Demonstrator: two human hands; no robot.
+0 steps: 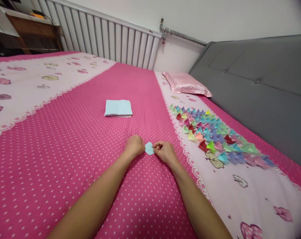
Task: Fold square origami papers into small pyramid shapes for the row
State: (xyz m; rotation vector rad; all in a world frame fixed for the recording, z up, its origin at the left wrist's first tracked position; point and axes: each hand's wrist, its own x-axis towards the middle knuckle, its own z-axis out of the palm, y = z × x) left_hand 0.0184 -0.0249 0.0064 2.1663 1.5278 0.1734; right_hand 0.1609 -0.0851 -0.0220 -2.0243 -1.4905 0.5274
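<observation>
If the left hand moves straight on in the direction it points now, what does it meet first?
Probably the stack of light blue paper. The left hand, pinching the small blue folded paper, points up the bed; only bedsheet lies between.

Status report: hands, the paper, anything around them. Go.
Left hand and right hand both pinching a small light blue folded paper on the pink dotted bedsheet. Paper stack beyond, apart. Rows of folded pieces to the right, untouched.

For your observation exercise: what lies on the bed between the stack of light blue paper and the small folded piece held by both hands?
In the head view, only bare pink dotted sheet lies between the paper stack and the folded piece.
</observation>
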